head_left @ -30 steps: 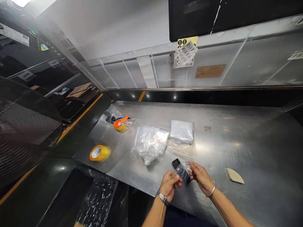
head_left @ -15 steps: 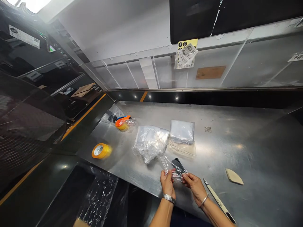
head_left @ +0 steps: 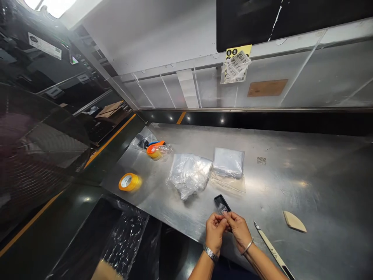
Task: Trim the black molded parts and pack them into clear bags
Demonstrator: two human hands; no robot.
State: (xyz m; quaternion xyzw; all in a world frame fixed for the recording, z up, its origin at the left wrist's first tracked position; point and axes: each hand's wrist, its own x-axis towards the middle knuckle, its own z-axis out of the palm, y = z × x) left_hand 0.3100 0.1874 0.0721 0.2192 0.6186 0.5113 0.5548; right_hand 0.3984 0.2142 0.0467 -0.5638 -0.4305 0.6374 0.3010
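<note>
A small black rectangular piece with a raised rim [head_left: 222,201] lies at the fingertips of both hands, near the front edge of the metal table. Crumpled clear plastic film [head_left: 222,209] shows over its near part. My left hand [head_left: 215,231] is closed, its fingertips pinched together on the film; the fingers hide most of it. Touching it from the right, my right hand [head_left: 238,228] is closed too, thumb and fingers pinching the film over the near end of the black piece. How far the film wraps the piece is hidden by the hands.
Beyond the hands lie a heap of clear plastic bags [head_left: 189,173] and a flat bag stack [head_left: 229,162]. A craft knife [head_left: 272,249] and a beige wedge [head_left: 295,221] sit right. Yellow tape rolls [head_left: 128,182] and an orange tape dispenser [head_left: 155,149] are left.
My hands have come closer together and the clear film is bunched between them, no longer spread to the left of the black piece. The camera view has shifted slightly.
</note>
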